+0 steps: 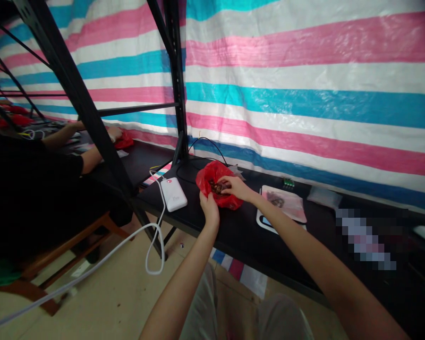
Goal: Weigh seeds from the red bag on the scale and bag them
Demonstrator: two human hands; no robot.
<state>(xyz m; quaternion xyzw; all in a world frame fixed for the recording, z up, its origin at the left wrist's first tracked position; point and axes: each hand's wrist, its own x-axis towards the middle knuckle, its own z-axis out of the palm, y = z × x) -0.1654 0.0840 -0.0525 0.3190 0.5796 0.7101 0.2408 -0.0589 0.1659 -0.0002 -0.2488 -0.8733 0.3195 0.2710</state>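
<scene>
Red bag (207, 182), dark bits inside, both hands

You have one red bag (217, 189) at 12 o'clock, one white power bank (173, 194) at 10 o'clock, and one pink pouch (285, 203) at 2 o'clock.

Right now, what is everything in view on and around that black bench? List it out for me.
red plastic bag: 1, red, on the bench left of centre, small dark pieces inside
power bank: 1, white with a pink spot, left of the bag
white cable: 1, runs from the power bank down towards the floor
pink pouch: 1, pink, lying on a white tray right of the bag
green part: 1, small, behind the tray
black bench: 1, black
striped tarp: 1, pink, blue, white, behind the bench
co-worker's hand: on another red bag, far left
left hand: grips the bag's near edge
right hand: fingers in the bag's opening
</scene>
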